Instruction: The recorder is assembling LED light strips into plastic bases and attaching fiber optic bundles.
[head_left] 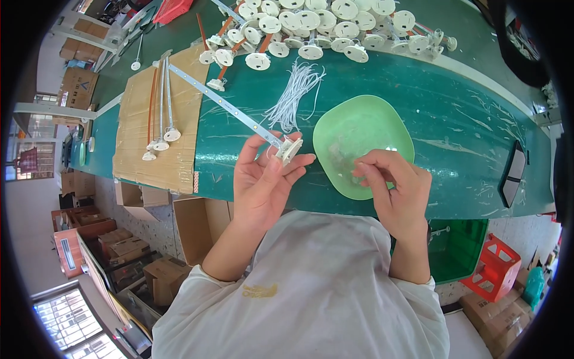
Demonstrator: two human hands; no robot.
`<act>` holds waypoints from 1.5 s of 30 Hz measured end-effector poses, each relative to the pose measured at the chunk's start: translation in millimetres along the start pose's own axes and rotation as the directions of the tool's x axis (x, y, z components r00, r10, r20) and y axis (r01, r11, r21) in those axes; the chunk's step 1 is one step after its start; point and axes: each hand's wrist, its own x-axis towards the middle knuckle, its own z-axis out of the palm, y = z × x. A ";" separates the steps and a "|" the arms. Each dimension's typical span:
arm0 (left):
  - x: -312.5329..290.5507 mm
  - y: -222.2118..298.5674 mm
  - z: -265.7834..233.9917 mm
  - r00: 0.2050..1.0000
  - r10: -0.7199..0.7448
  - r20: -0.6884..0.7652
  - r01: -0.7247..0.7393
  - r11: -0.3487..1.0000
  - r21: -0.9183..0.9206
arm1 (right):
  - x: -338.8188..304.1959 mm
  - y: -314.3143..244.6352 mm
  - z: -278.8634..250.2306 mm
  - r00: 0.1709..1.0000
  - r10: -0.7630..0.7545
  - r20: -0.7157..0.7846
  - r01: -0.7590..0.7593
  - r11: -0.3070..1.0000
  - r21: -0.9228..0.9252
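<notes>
My left hand [263, 179] pinches an LED strip light [230, 109] by the white round base at its lower end. The thin strip, dotted with small LEDs, slants up and left from my fingers over the cardboard. Over the near right part of a light green bowl [365, 110], my right hand [397, 185] has thumb and fingertips pressed together. Whatever may be between them is too small to make out. Small clear bits lie in the bowl. Just beyond my left hand is a bundle of thin white wires [296, 93].
A flat cardboard sheet [131, 125] at the left carries several finished-looking strips with round bases. Many white round bases with strips [308, 21] are heaped at the table's far edge. A black phone-like object [513, 173] lies at the right; a red stool [495, 266] stands below.
</notes>
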 end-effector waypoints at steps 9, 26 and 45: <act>9.6 -14.7 41.0 0.999 0.041 0.022 -0.041 0.999 0.010 | -8.9 -6.5 17.3 1.000 -0.007 -0.011 0.009 0.976 0.216; 15.9 -8.5 55.1 0.987 0.056 0.149 -0.031 0.986 -0.165 | -23.4 -2.0 34.4 0.995 -0.044 -0.092 0.068 0.960 0.271; 11.9 -20.7 43.4 0.991 0.078 0.111 -0.066 0.992 -0.110 | 3.8 -19.2 28.6 0.822 -0.539 -0.181 0.475 0.826 -0.303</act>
